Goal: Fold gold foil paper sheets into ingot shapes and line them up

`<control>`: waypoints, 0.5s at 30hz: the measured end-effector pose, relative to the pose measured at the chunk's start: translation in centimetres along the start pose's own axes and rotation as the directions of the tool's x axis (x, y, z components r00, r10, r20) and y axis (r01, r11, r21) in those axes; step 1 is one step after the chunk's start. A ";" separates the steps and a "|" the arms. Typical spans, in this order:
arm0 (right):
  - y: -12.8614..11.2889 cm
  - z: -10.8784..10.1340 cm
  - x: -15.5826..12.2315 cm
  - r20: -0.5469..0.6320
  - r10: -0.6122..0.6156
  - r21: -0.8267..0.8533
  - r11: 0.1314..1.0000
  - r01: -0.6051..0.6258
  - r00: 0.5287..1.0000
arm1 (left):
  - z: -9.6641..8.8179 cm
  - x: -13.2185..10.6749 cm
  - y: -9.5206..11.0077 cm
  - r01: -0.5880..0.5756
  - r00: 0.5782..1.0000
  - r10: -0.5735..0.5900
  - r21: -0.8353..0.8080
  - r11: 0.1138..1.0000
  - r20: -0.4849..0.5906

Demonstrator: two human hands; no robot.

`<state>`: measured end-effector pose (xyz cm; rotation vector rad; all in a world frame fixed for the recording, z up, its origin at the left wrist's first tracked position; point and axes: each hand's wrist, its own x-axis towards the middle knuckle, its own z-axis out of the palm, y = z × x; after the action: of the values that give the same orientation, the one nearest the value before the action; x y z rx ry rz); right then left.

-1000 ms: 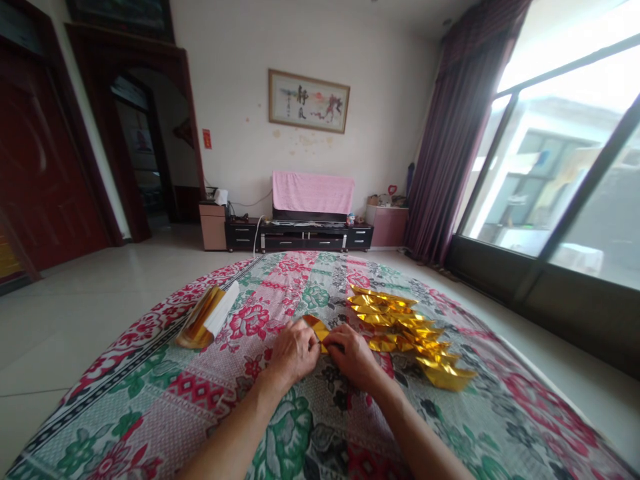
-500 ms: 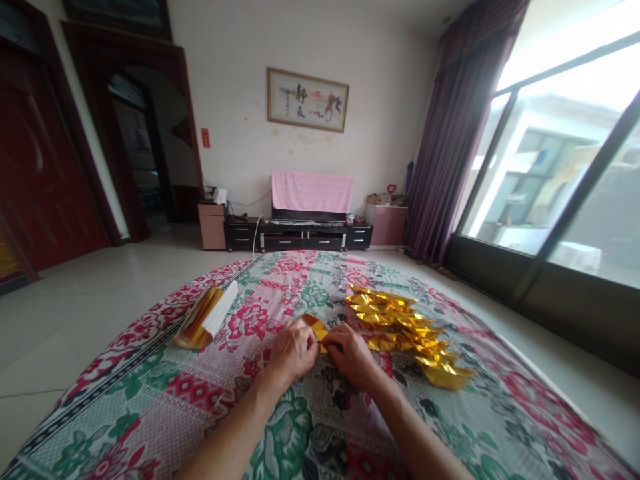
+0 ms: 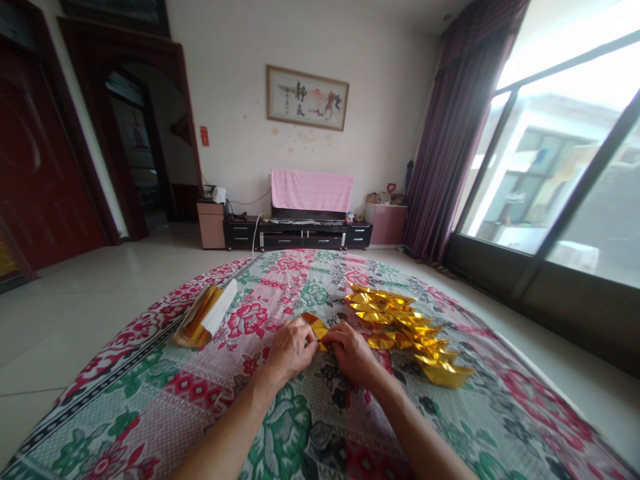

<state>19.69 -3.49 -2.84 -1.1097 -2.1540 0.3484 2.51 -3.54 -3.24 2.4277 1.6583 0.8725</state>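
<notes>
My left hand and my right hand meet at the middle of a flowered cloth, both pinched on one small piece of gold foil paper that pokes up between the fingertips. Most of that paper is hidden behind my fingers. Just right of my right hand lies a row of several folded gold paper ingots. A stack of flat gold foil sheets with a white band rests on the cloth to the left, well apart from my left hand.
The cloth covers a low round surface on a pale tiled floor. Further back stand a dark TV cabinet with a pink cover, a framed picture, a dark wooden door at left and a large window with purple curtains at right.
Both hands stay on the gold paper with only slight finger shifts. The view has drifted a little, nothing else has moved.
</notes>
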 end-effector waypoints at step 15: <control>-0.3 0.1 0.0 -0.022 0.000 -0.001 1.000 0.000 1.000 | 0.0 0.0 0.3 0.010 1.000 -0.009 0.040 0.999 -0.027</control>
<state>19.47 -3.64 -2.74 -1.1091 -2.1350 0.3330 2.73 -3.66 -3.14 2.4423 1.7119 0.8823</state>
